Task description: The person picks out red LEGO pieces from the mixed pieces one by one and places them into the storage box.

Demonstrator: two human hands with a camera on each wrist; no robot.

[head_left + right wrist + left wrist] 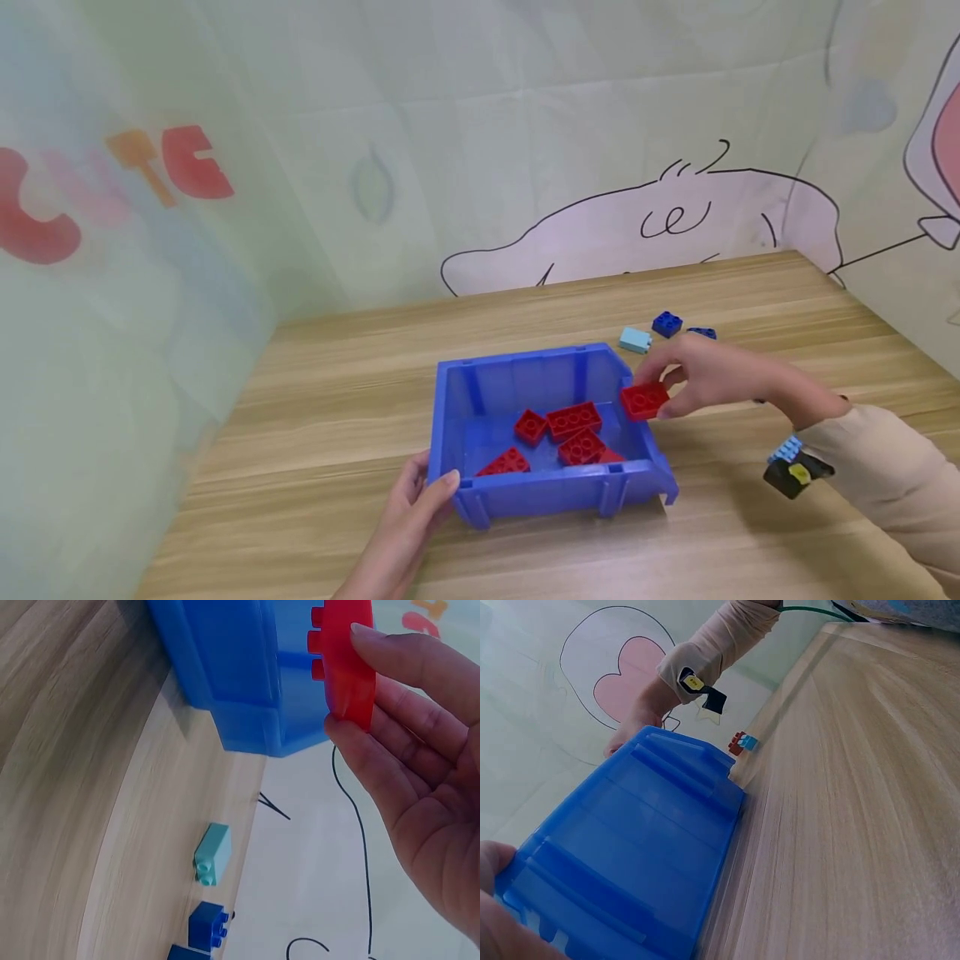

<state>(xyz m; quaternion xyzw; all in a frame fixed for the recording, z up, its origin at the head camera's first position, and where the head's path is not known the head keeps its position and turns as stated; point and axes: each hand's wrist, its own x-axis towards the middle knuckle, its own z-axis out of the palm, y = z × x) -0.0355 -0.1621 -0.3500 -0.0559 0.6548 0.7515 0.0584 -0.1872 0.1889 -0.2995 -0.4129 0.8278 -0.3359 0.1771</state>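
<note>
A blue plastic bin [536, 493] stands on the table with several red toy bricks inside, among them a small square brick [531, 427] and a longer brick [574, 420]. My left hand [405, 525] grips the bin's near left corner, thumb on the rim; its other fingers are partly hidden behind the wall. Over the bin's right side, my right hand [708, 371] pinches a red brick [643, 402] between thumb and fingers. In the right wrist view, this red brick [351, 667] shows its studs toward the bin.
Beyond the right hand lie a light blue brick [635, 339], a dark blue brick [667, 324] and another dark blue piece [702, 332]. Near the right wrist camera [793, 477] is another light blue brick [785, 449]. A printed curtain [375, 108] hangs behind the table.
</note>
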